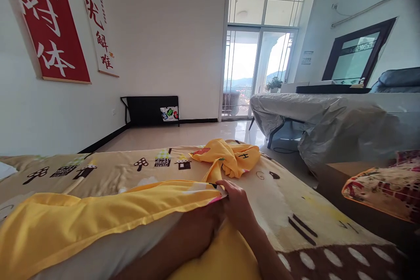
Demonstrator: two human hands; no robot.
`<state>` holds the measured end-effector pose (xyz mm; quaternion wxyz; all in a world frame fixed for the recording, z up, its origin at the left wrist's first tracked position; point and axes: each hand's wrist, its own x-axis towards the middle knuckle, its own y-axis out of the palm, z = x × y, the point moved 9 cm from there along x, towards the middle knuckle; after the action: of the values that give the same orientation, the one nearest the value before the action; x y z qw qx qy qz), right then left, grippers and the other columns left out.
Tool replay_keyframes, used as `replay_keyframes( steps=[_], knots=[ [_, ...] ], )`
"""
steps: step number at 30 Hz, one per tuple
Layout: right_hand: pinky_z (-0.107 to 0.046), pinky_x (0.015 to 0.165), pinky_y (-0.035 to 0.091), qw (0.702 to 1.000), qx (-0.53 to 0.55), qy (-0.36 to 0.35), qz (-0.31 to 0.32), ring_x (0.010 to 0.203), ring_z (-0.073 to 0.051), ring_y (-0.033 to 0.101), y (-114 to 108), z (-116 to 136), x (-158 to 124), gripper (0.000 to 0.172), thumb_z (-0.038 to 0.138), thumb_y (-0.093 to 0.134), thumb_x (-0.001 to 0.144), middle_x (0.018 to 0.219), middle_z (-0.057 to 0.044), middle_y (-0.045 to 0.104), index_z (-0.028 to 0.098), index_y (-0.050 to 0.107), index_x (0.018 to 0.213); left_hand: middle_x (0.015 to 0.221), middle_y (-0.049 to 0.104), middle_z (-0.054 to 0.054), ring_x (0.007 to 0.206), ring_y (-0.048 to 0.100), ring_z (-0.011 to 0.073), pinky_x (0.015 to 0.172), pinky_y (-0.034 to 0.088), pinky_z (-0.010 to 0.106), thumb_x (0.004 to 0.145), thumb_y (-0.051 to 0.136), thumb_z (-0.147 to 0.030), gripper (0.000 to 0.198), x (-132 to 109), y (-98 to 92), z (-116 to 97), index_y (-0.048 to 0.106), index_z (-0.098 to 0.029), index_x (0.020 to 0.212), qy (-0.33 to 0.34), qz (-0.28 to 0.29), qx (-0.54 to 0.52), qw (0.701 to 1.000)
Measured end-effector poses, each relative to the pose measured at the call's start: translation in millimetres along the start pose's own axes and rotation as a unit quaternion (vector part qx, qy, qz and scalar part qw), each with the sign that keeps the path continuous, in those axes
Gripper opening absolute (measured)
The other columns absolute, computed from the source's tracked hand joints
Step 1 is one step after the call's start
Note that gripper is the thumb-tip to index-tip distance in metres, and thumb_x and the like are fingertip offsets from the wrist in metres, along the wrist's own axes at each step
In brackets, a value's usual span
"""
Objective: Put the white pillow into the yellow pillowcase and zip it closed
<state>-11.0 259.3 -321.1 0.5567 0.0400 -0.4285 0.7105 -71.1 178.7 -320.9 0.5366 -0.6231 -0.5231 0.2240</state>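
Bare bedspread [295, 201] lies open beyond the right hand [238, 208]; the yellow cover [82, 218] blocks leftward, a crumpled cloth [231, 157] ahead.

Right hand [236, 204] reaches in from lower right, knuckles up, fingers pinched closed on yellow cloth [98, 218] edge. Left forearm [177, 245] runs alongside, touching the right wrist; left hand hidden, grip unclear.

On the near bed cover [295, 201], the right hand [238, 204] grips the open hem of a yellow pillowcase [82, 218], fingers [227, 186] curled over its edge. The left forearm [183, 236] runs into the opening over a white pillow [108, 251]; the left hand is hidden inside. A crumpled yellow cloth [229, 157] lies farther off. Far left hangs a red banner [49, 22]; to the right stands a sheet-covered bench [315, 109]
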Motion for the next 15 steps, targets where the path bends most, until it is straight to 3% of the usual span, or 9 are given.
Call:
replay_keyframes(
  steps=[3, 5, 9, 12, 15],
  knots=[
    [-0.025, 0.068, 0.041, 0.998, -0.043, -0.01, -0.048, 0.077, -0.019, 0.058, -13.7, 1.5, 2.2, 0.035, 0.009, 0.042, 0.064, 0.084, -0.007, 0.065, 0.02, 0.068, 0.085, 0.139, 0.05, 0.003, 0.126, 0.045, 0.0209, 0.11, 0.035, 0.037, 0.09, 0.038, -0.021, 0.045, 1.8, -4.4, 4.3, 0.046, -0.028, 0.133, 0.004, -0.022, -0.024, 0.999],
    [-0.024, 0.067, 0.041, 0.997, -0.023, -0.009, -0.067, 0.078, -0.019, 0.058, -20.7, 0.2, 4.1, 0.031, 0.01, 0.043, 0.064, 0.084, -0.006, 0.064, 0.02, 0.067, 0.08, 0.136, 0.053, 0.004, 0.122, 0.048, 0.0222, 0.106, 0.039, 0.037, 0.089, 0.041, -0.023, 0.039, 4.9, 2.2, 11.1, 0.054, -0.028, 0.126, 0.012, -0.011, -0.031, 0.999],
    [-0.023, 0.061, 0.039, 0.993, 0.095, 0.059, -0.041, 0.066, -0.016, 0.055, -14.2, -22.5, 10.5, 0.026, 0.014, 0.043, 0.059, 0.07, -0.002, 0.064, 0.018, 0.064, 0.074, 0.112, 0.065, 0.003, 0.107, 0.056, 0.0221, 0.096, 0.044, 0.034, 0.087, 0.046, -0.025, 0.026, 10.2, 34.6, 25.3, 0.068, -0.027, 0.101, 0.029, 0.093, -0.015, 0.995],
    [-0.024, 0.058, 0.036, 0.979, 0.176, 0.088, -0.05, 0.062, -0.016, 0.051, -5.7, -37.8, 14.5, 0.018, 0.019, 0.045, 0.058, 0.063, 0.0, 0.06, 0.018, 0.059, 0.07, 0.096, 0.067, 0.005, 0.095, 0.06, 0.0208, 0.089, 0.046, 0.032, 0.087, 0.044, -0.026, 0.026, 10.2, 45.2, 34.2, 0.07, -0.024, 0.087, -0.007, 0.128, 0.016, 0.992],
    [-0.023, 0.057, 0.036, 0.967, 0.232, 0.082, -0.067, 0.062, -0.015, 0.049, -1.2, -41.1, 16.6, 0.014, 0.022, 0.046, 0.058, 0.063, 0.001, 0.057, 0.018, 0.055, 0.068, 0.094, 0.068, 0.007, 0.092, 0.062, 0.0217, 0.087, 0.048, 0.034, 0.088, 0.042, -0.026, 0.028, 8.2, 40.0, 37.9, 0.07, -0.022, 0.086, -0.059, 0.107, 0.044, 0.992]
  ],
)
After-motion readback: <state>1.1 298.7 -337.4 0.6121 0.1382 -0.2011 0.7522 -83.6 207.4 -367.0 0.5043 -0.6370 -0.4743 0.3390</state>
